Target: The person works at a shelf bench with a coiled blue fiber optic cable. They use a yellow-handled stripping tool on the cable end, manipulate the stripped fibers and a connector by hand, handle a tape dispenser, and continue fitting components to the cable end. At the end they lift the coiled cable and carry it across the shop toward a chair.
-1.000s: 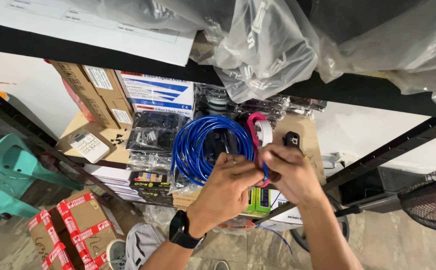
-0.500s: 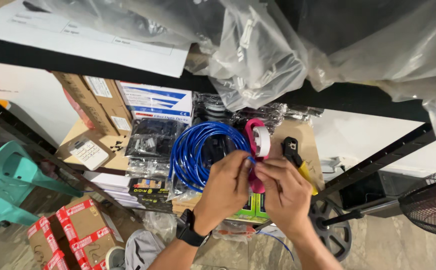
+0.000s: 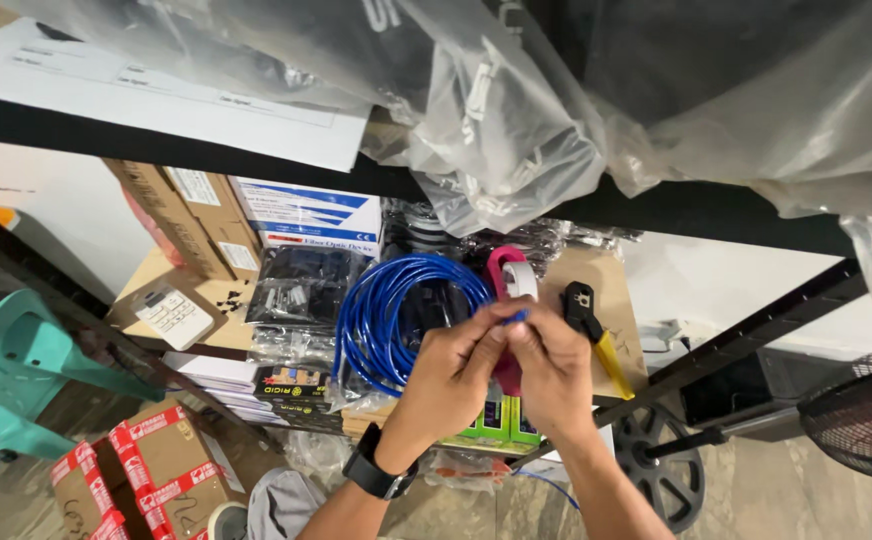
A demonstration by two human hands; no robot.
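My left hand (image 3: 453, 367), with a black watch on the wrist, and my right hand (image 3: 554, 368) meet over a shelf and pinch the end of a blue cable (image 3: 514, 316) between their fingertips. The cable runs back into a blue coil (image 3: 381, 305) lying on the shelf just left of my hands. A pink tape dispenser with a white roll (image 3: 509, 274) sits right behind my fingers. A crimping tool with a black head and yellow handle (image 3: 596, 332) lies on the brown board to the right of my right hand.
Cardboard boxes (image 3: 181, 215), a blue-and-white box (image 3: 311, 215) and bagged black parts (image 3: 301, 285) fill the shelf's left side. Clear plastic bags (image 3: 516, 130) hang from the black upper shelf (image 3: 156, 145). A teal chair (image 3: 11, 385), taped cartons (image 3: 146, 470) and a fan (image 3: 861, 420) stand on the floor.
My hands have come closer together on the blue cable end. The view has shifted, and the yellow-handled crimping tool, hidden a second ago, now lies in plain sight to the right.
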